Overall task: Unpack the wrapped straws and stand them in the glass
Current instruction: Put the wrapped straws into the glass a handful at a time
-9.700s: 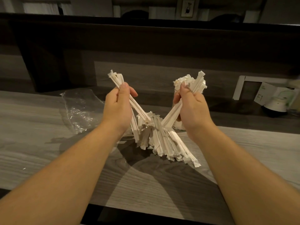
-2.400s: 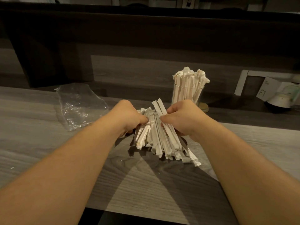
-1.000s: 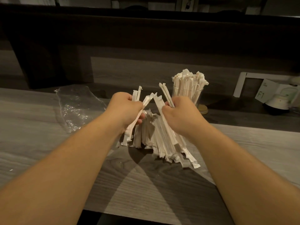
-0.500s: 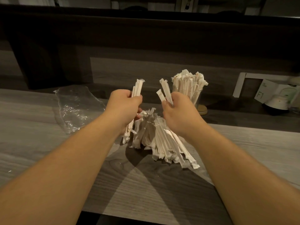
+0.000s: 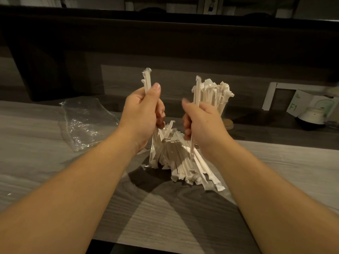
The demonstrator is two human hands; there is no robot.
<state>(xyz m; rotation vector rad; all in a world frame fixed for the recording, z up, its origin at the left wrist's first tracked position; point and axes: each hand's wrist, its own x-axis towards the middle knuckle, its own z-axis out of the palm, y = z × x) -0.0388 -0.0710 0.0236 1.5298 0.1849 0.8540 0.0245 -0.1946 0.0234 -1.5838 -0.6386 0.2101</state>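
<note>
Straws (image 5: 185, 162) still heap on the counter (image 5: 45, 162), but both hands have risen since half a second ago: left hand (image 5: 142, 114) and right hand (image 5: 201, 123) each clench a few, nearly ready for the crowded glass (image 5: 222, 107) at far right.

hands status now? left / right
Left hand: closed around a few wrapped straws.
Right hand: closed around one or two wrapped straws, upright.

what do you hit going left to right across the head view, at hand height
plastic wrap → left hand gripping straws → right hand gripping straws → glass full of straws → white jar
</note>
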